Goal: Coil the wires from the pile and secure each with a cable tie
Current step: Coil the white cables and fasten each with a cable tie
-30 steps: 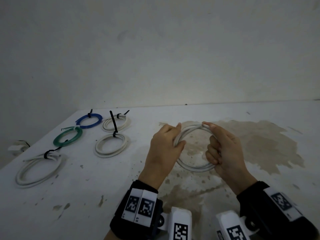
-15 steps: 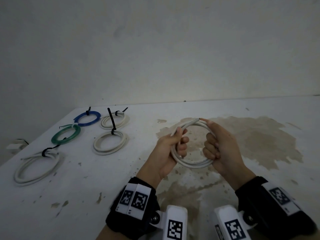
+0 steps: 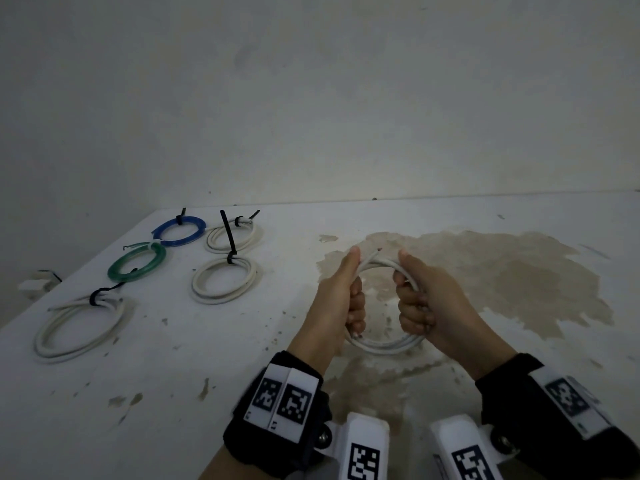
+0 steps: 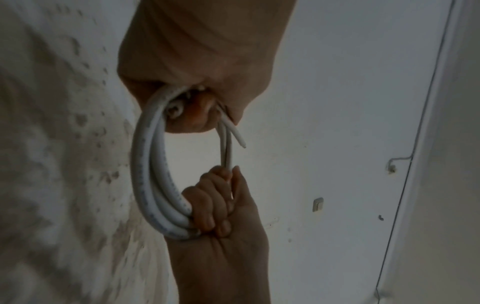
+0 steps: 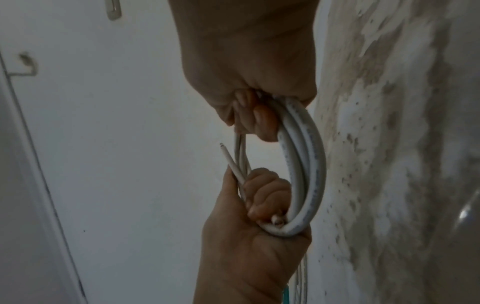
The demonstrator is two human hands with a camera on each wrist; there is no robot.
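A white wire coil (image 3: 384, 342) of a few loops hangs upright above the stained table between my two hands. My left hand (image 3: 343, 292) grips its left side with fingers curled round the strands. My right hand (image 3: 420, 296) grips its right side the same way. A free cut end (image 3: 375, 252) sticks up at the top between the thumbs. In the left wrist view the coil (image 4: 153, 185) runs from my left hand (image 4: 202, 86) down to my right hand (image 4: 215, 207). In the right wrist view the coil (image 5: 306, 174) links my right hand (image 5: 249, 98) and left hand (image 5: 259, 197).
Tied coils lie at the table's left: a blue one (image 3: 179, 231), a green one (image 3: 136, 262), white ones (image 3: 230, 236) (image 3: 225, 279) and a large white one (image 3: 79, 326), each with a black tie. A wall stands behind the table (image 3: 173, 393).
Both hands have closed fully round the coil's sides and turned it more upright. The view has shifted slightly.
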